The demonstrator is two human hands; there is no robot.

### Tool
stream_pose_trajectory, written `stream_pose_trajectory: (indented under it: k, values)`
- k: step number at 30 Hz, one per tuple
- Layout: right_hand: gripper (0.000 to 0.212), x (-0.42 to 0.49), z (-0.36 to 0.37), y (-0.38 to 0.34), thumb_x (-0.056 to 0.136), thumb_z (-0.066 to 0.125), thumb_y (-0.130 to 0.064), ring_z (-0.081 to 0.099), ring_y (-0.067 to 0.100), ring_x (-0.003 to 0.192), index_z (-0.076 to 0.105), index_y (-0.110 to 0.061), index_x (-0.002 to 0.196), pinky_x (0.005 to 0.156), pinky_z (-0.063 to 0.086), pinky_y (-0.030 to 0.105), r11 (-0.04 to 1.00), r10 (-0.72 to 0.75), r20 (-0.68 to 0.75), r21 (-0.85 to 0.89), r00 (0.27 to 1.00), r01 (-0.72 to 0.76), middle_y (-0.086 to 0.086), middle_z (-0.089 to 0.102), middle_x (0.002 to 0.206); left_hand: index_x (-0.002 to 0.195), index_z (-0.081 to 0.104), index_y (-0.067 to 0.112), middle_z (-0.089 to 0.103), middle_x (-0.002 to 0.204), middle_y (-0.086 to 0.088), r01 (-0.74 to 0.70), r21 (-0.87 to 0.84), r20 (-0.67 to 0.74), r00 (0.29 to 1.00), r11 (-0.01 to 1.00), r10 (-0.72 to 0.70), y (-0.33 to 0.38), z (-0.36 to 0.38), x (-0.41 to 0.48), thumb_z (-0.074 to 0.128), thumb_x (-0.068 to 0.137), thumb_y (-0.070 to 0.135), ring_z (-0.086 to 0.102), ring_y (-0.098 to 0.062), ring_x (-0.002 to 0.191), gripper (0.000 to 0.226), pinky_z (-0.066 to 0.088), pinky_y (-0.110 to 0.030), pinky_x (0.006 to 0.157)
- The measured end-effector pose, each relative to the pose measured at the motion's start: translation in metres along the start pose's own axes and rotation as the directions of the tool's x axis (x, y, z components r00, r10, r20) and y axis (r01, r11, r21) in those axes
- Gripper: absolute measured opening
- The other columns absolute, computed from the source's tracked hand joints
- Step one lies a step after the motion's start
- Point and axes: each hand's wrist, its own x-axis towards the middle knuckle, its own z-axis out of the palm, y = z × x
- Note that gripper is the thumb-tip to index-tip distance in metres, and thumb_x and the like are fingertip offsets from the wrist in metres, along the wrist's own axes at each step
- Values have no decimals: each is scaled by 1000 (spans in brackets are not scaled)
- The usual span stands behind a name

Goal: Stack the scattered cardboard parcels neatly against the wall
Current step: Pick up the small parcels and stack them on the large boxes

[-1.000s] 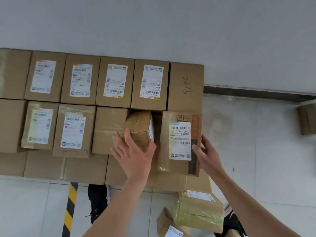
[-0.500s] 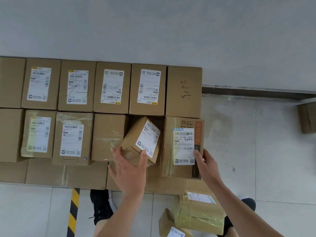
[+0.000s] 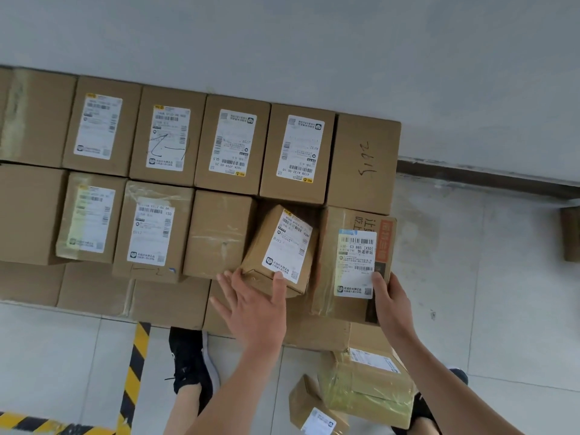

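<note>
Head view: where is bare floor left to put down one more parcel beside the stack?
Free: the floor between the pen-marked box, the wall skirting and the lone box at the right edge. Crowded: the slot with the tilted parcel beside the orange-printed parcel.

The pale tiled floor point(image 3: 470, 277) carries a bottom row of cardboard parcels point(image 3: 94, 290) along the wall. A yellow-and-black stripe point(image 3: 135, 372) marks it at left. By the black shoe point(image 3: 188, 362) lie a tape-wrapped parcel point(image 3: 367, 394) and, just beside it, a small labelled parcel point(image 3: 314, 409). A lone box point(image 3: 571, 233) sits at the right edge.
</note>
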Motion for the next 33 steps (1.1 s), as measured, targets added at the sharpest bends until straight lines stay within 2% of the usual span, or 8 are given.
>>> stream_pose_trajectory:
  k: [2,6,9,11,14,17,25,33]
  values:
    - [40,-2,2,-4,89,39,-56,65,-3,86,50,-40,124,55,49,14,998,-38,-8,-56,999,38,-21,67,103,153,2,-1,11,163,-14,-7,18,23,1000,1000,6,0,2,-2,-2,90,70,-12,-21,149,95,-7,-49,120]
    - [57,-1,5,-8,100,36,-44,63,19,100,17,-33,152,68,54,40,951,-181,-56,-264,982,160,-5,58,133,154,-3,6,-4,163,-15,-15,27,29,999,1000,15,3,7,2,9,98,58,-18,-24,147,77,-4,-51,120]
    - [67,0,9,-8,102,37,-40,55,27,115,-4,-32,155,64,49,34,892,-256,-38,-395,966,220,4,29,157,155,-12,16,-16,162,-13,-143,38,59,988,989,140,5,8,11,22,99,54,-24,-25,146,75,-10,-48,120]
    - [68,-2,13,-9,102,34,-44,36,32,138,-7,-32,155,77,53,38,797,-339,-7,-533,941,284,4,3,164,153,-18,23,-26,159,-11,-303,123,141,948,945,286,8,11,20,23,98,58,-28,-28,144,77,-13,-49,118]
    - [70,0,23,-9,99,30,-52,-1,39,149,4,-24,157,117,20,54,558,-476,79,-743,876,370,17,-10,163,149,-29,27,-36,155,-10,-520,315,295,849,794,438,10,17,31,20,96,64,-34,-32,142,80,-14,-56,116]
    - [77,3,31,-13,96,23,-60,-10,45,147,3,-19,158,118,4,59,432,-465,138,-827,874,360,21,-10,162,146,-35,23,-38,154,-12,-582,398,337,812,709,477,14,22,47,15,97,60,-36,-34,140,79,-8,-62,115]
    - [75,10,47,-10,99,20,-57,-4,43,148,11,-12,157,116,11,65,391,-517,203,-809,832,440,23,1,162,147,-30,22,-35,155,-11,-588,407,315,808,699,497,40,18,72,1,99,48,-30,-31,143,63,-6,-57,118]
    - [71,2,36,-17,101,17,-60,-14,38,148,3,-20,158,116,8,64,486,-522,261,-692,812,534,19,-9,163,152,-18,24,-20,161,-7,-556,265,285,826,788,486,59,11,14,5,99,51,-25,-22,146,64,-9,-47,120]
